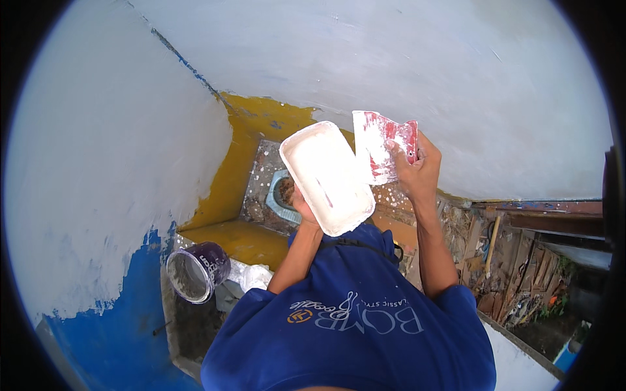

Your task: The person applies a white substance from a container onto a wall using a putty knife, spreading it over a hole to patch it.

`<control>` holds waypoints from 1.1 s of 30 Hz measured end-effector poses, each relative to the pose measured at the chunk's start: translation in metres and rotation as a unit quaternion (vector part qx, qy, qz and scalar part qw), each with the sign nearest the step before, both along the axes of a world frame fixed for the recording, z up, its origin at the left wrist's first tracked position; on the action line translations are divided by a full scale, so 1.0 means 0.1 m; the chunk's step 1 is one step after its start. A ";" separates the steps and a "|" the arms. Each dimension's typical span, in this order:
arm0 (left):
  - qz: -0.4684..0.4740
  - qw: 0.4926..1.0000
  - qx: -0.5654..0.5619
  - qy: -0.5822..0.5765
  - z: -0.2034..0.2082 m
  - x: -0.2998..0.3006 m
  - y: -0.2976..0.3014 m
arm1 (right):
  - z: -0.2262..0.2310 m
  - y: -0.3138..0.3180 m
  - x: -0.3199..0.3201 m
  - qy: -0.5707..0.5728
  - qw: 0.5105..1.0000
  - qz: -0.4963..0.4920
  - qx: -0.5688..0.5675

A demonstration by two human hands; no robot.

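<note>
In my left hand (304, 208) is a white rectangular tray (337, 223), gripped by its left side, with the fingers partly hidden by it. Pale white paste coats the inside of the tray. My right hand (420, 171) holds a red plastic putty spreader (386, 146) smeared with white, the thumb pressed on its face. The spreader is upright just right of the tray's upper edge, close to the grey-white wall (508, 98).
Below lies a light blue squat toilet (280, 207) in a speckled floor, beside yellow-painted surfaces (225, 189). A dark purple bucket (212, 262) stands at the left on a basin's edge (171, 319). The left wall is partly blue (130, 345). Wood scraps (515, 260) lie at the right.
</note>
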State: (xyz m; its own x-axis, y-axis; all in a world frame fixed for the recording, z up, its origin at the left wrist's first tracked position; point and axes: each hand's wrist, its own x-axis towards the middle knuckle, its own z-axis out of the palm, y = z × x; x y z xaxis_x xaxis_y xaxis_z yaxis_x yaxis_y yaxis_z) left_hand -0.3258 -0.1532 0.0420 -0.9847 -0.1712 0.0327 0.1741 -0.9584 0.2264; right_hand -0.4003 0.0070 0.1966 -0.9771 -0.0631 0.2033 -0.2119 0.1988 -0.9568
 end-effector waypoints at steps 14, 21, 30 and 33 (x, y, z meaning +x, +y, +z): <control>-0.040 0.998 0.038 -0.014 0.21 -0.02 -0.14 | -0.15 0.16 -0.15 0.357 0.827 0.370 0.228; -0.032 0.999 0.015 -0.017 0.10 -0.01 -0.16 | -0.22 0.36 -0.26 0.339 0.815 0.364 0.299; 0.011 0.999 0.020 -0.036 0.15 0.04 -0.18 | -0.24 0.53 -0.31 0.293 0.921 0.151 0.206; 0.036 0.998 -0.039 -0.044 0.20 0.04 -0.20 | 0.04 0.33 -0.04 0.139 0.980 0.064 0.128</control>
